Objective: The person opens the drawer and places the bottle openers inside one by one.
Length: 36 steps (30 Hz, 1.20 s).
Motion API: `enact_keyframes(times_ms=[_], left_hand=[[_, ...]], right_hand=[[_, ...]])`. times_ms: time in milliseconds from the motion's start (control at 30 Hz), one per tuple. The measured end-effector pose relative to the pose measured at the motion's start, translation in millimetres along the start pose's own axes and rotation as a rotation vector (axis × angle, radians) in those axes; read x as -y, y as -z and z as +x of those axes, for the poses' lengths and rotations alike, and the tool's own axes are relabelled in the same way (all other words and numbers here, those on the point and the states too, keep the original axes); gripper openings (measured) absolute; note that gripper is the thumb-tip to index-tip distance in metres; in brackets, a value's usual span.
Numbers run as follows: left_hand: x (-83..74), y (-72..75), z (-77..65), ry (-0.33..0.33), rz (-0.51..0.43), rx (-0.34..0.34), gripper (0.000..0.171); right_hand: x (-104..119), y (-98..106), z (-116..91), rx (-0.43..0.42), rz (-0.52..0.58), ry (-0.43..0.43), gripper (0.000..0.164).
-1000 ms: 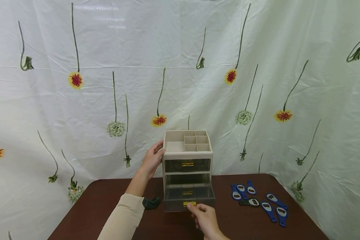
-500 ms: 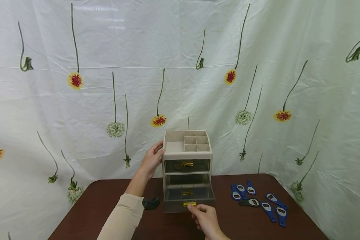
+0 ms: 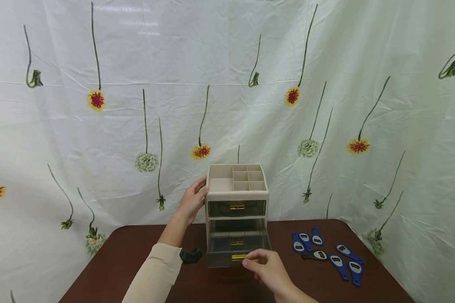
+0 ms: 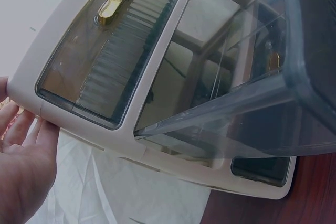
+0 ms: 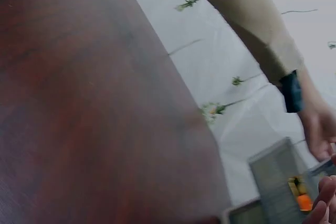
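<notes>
A cream desktop drawer organizer (image 3: 236, 195) stands on the table, its middle smoky clear drawer (image 3: 221, 259) pulled well out. No contents show inside that drawer. My left hand (image 3: 193, 200) rests against the organizer's upper left side. In the left wrist view, fingertips (image 4: 46, 129) touch the cream side edge. My right hand (image 3: 267, 269) is at the right end of the drawer's gold handle (image 3: 238, 257), thumb and forefinger slightly parted, not round it. In the right wrist view, only part of this hand (image 5: 325, 205) shows beside the handle (image 5: 303, 201).
Several blue bottle openers (image 3: 337, 261) and a black bottle opener (image 3: 315, 255) lie on the dark red-brown table (image 3: 299, 286) at the right. The top drawer (image 3: 220, 209) is closed, under a compartmented tray (image 3: 220, 185). A flower-printed cloth (image 3: 227, 122) hangs behind.
My right hand has let go of the gold handle and shifted slightly right. The middle drawer stays pulled out, and my left hand keeps its place on the organizer.
</notes>
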<state>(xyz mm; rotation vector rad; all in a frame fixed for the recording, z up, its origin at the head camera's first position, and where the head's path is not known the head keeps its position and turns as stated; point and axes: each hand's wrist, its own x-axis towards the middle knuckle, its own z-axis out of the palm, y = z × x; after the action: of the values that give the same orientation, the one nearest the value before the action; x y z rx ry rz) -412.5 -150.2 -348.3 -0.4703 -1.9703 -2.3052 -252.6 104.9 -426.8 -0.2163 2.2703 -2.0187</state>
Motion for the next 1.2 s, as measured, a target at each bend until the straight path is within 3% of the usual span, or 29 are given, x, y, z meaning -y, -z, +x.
enact_keyframes(times_ms=[200,567,833,1200], left_hand=[[0.1,0.3,-0.1,-0.001,-0.001,-0.003,0.056],[1.1,-0.4,1.1,0.008,0.000,-0.003,0.056],[0.8,-0.2,0.0,-0.003,0.000,0.011,0.057],[-0.7,1.0,0.1,0.005,0.000,-0.004,0.056]], right_hand=[[24,16,5,-0.041,-0.036,0.060,0.020],[54,40,18,-0.230,-0.067,0.151,0.013],[66,72,31,-0.319,-0.189,0.210,0.020],[67,111,46,-0.380,-0.355,0.201,0.029]])
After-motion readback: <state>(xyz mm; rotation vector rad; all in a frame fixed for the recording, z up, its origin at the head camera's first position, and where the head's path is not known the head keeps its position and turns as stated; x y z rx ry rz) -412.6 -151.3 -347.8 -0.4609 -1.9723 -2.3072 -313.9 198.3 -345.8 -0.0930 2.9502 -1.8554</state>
